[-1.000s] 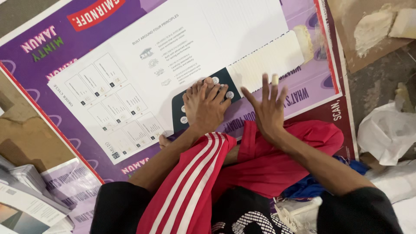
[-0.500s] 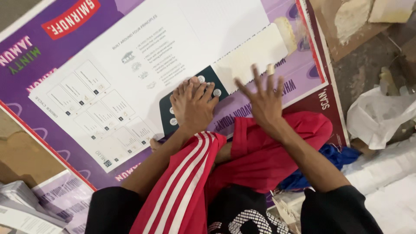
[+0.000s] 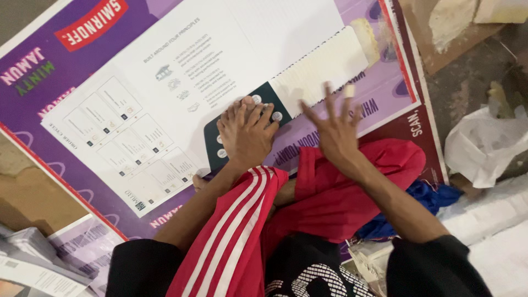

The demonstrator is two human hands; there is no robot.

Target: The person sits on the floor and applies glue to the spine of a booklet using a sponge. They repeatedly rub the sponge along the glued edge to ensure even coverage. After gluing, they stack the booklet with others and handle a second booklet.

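Dark green card (image 3: 242,129): pressed flat under left hand (image 3: 247,137) on purple poster (image 3: 352,104); right hand (image 3: 335,132) hovers, grip wide (fingers splayed, holding nothing), red cloth (image 3: 352,192) beneath.

Dark green card (image 3: 242,124): flat, roughly rectangular, small white round spots along its visible edges. Lies tilted on the large white printed sheet (image 3: 181,71), overlapping that sheet's lower edge and the purple poster (image 3: 352,107) beneath. Most of its face is covered by the left hand (image 3: 247,135), pressed palm-down on it, fingers together. Cream ribbed strip (image 3: 322,69): long, pale, finely lined, flat, running diagonally up-right from the card's upper corner, touching it. Right hand (image 3: 335,129) hovers spread just beside the strip's lower edge; contact unclear.
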